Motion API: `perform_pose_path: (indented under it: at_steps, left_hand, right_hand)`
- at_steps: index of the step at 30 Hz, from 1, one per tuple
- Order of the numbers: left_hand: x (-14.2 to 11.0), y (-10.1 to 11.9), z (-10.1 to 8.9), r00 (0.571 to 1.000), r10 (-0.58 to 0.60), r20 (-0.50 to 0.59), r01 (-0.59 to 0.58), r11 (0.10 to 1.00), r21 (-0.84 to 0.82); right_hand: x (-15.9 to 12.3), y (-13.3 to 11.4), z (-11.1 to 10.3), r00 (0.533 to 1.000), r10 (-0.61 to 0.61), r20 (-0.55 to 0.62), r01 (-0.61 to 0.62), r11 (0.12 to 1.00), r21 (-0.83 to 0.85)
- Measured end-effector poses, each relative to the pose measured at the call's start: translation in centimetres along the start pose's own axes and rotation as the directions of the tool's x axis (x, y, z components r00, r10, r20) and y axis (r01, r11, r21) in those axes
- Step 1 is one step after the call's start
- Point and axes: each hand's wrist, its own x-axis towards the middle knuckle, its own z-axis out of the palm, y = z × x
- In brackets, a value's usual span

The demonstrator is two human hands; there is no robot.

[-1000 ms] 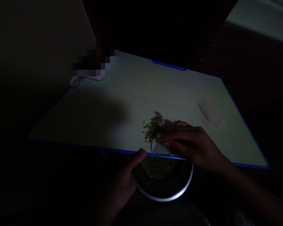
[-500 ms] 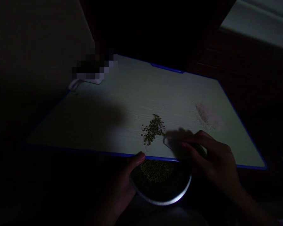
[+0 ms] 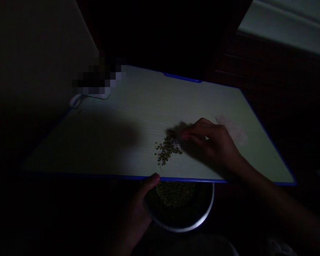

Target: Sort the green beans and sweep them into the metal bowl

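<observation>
In the dim head view, small green beans [image 3: 167,152], which look like mung beans, lie in a loose pile on a pale board [image 3: 138,96] with a blue edge. My right hand [image 3: 210,138] is over the pile's right side, thumb and fingers pinched. A thin whitish or clear piece shows blurred below the fingertips; its kind cannot be made out. Under the board's near edge is a round bowl [image 3: 196,224] with a shiny rim and many more green beans inside. My left hand [image 3: 141,209] grips the bowl's left side, its thumb at the board's edge.
A patch of pinkish-white grains [image 3: 238,133] lies at the board's right. On the far left corner of the board sits a blurred-out object with a white base [image 3: 102,95] and a pale loop [image 3: 75,101]. A wall rises at left; surroundings are dark.
My right hand has moved left and away from me, from beside the pile to over its right edge, with the thin piece now among the beans. The left hand keeps its place at the bowl.
</observation>
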Motion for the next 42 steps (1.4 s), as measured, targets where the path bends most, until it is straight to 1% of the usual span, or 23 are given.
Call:
perform_pose_path:
  at_steps: [3,5,7,9,12,14,16,18,20,23,25,29,31,33,36,38,40,41,42]
  left_hand:
    - [-0.4,0.2,0.0,0.996,0.079,-0.034,-0.075,0.991,0.111]
    - [-0.6,0.2,-0.2,0.993,0.108,-0.051,-0.101,0.987,0.124]
    - [-0.6,0.2,-0.2,0.993,0.105,-0.053,-0.096,0.985,0.144]
    - [-0.4,0.1,-0.1,0.995,0.097,-0.03,-0.089,0.975,0.204]
    - [-0.2,0.1,0.3,0.99,0.14,-0.025,-0.125,0.94,0.318]
    - [-0.2,0.1,0.5,0.983,0.178,-0.047,-0.15,0.922,0.358]
    - [-0.4,0.1,0.6,0.978,0.195,-0.068,-0.155,0.912,0.379]
    - [-0.6,0.2,0.8,0.973,0.215,-0.088,-0.161,0.897,0.411]
    - [-0.9,0.4,1.2,0.968,0.234,-0.096,-0.167,0.876,0.452]
    - [-1.4,1.0,2.0,0.969,0.228,-0.093,-0.147,0.84,0.522]
    - [-1.7,1.3,2.3,0.975,0.207,-0.085,-0.131,0.835,0.535]
    - [-1.3,1.4,2.0,0.985,0.16,-0.068,-0.11,0.875,0.472]
    - [-0.8,1.1,1.7,0.987,0.143,-0.078,-0.091,0.879,0.469]
    - [-0.3,0.6,1.3,0.993,0.104,-0.065,-0.066,0.903,0.424]
    - [0.2,0.2,1.2,0.997,0.019,-0.074,0.0,0.968,0.25]
    - [0.2,0.3,1.5,0.995,-0.036,-0.098,0.048,0.99,0.132]
    - [0.0,0.8,2.2,0.986,-0.134,-0.1,0.135,0.991,-0.002]
    - [-0.1,1.1,2.6,0.974,-0.209,-0.082,0.202,0.975,-0.095]
    - [-0.3,1.4,3.1,0.968,-0.241,-0.071,0.23,0.963,-0.138]
  right_hand:
    - [0.3,0.0,0.4,0.996,-0.069,0.06,0.067,0.997,0.033]
    - [-0.2,-0.1,0.2,0.992,-0.095,0.085,0.091,0.995,0.044]
    - [-1.1,-0.1,-0.2,0.989,-0.117,0.095,0.113,0.992,0.051]
    - [-2.1,-0.2,-0.8,0.985,-0.142,0.103,0.136,0.989,0.062]
    - [-3.8,-0.4,-1.8,0.986,-0.144,0.087,0.139,0.988,0.065]
    - [-5.0,-0.6,-2.4,0.993,-0.101,0.061,0.099,0.994,0.035]
    - [-6.3,-0.9,-2.8,1.0,-0.02,0.016,0.021,1.0,-0.014]
    - [-7.4,-1.1,-2.9,0.997,0.069,-0.032,-0.071,0.996,-0.061]
    - [-8.1,-1.4,-2.7,0.99,0.127,-0.065,-0.133,0.986,-0.104]
    - [-8.5,-2.0,-2.1,0.987,0.143,-0.074,-0.151,0.981,-0.123]
    - [-8.4,-2.3,-1.6,0.988,0.136,-0.077,-0.144,0.983,-0.112]
    - [-7.9,-2.8,-1.0,0.987,0.129,-0.1,-0.142,0.98,-0.138]
    - [-7.6,-3.0,-0.9,0.986,0.132,-0.104,-0.147,0.977,-0.153]
    - [-7.3,-3.2,-0.8,0.987,0.128,-0.097,-0.142,0.978,-0.155]
    - [-6.8,-3.4,-0.6,0.991,0.11,-0.072,-0.119,0.983,-0.14]
    - [-6.6,-3.5,-0.5,0.993,0.104,-0.056,-0.111,0.985,-0.132]
    - [-6.6,-3.5,-0.4,0.993,0.102,-0.054,-0.108,0.986,-0.127]
    - [-6.6,-3.5,-0.4,0.994,0.101,-0.053,-0.107,0.987,-0.123]
    - [-6.6,-3.6,-0.4,0.994,0.102,-0.05,-0.107,0.987,-0.119]
